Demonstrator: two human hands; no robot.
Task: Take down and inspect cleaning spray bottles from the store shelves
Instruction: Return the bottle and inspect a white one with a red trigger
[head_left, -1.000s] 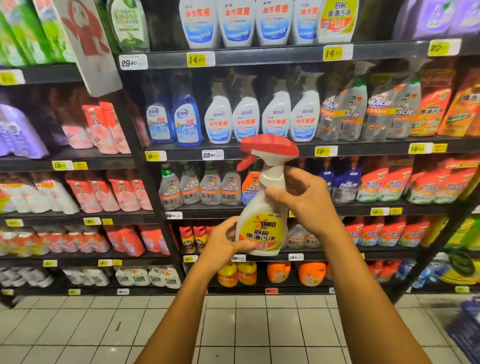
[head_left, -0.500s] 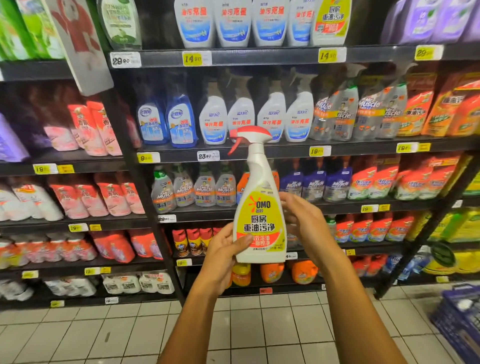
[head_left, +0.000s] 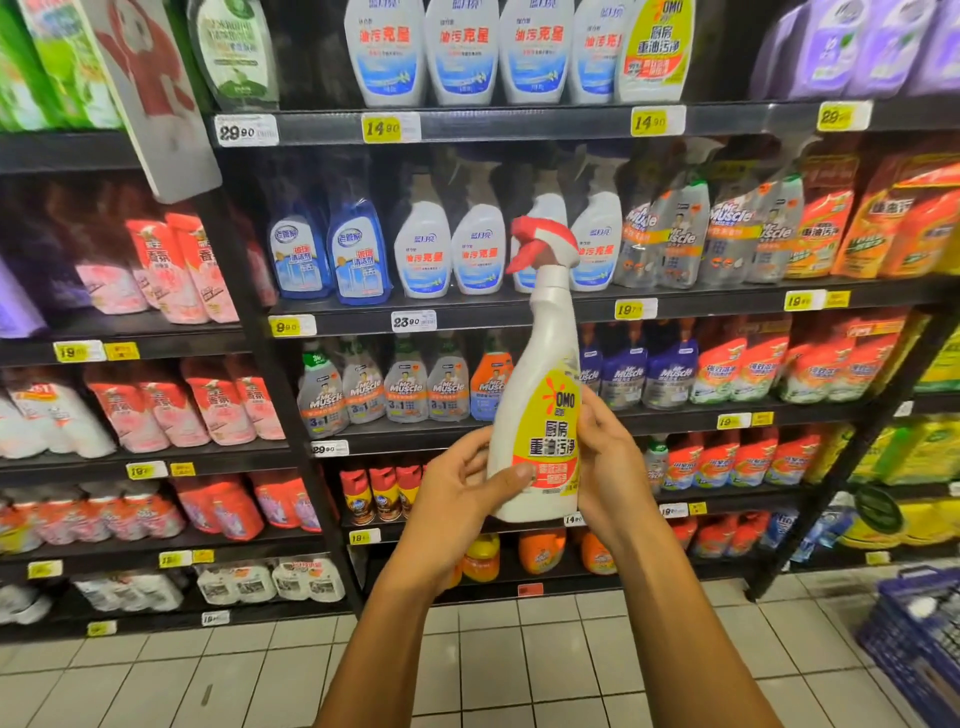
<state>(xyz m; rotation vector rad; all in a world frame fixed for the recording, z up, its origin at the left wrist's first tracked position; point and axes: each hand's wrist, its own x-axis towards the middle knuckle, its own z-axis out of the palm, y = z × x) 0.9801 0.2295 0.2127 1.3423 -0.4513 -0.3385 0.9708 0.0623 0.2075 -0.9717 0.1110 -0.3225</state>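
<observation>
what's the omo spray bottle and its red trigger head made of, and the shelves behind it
OMO spray bottle: looks like opaque white plastic, smooth with a soft sheen, glossy yellow label. Red trigger head: moulded plastic, though blurred. Shelves: probably black painted metal, judging by thin, flat edges.

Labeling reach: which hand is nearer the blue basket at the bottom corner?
Right. The right hand grips the spray bottle on the side toward the blue basket; the left hand is farther.

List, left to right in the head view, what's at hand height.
Pink refill pouches → left hand → OMO spray bottle → right hand → orange pouches → blue basket.
</observation>
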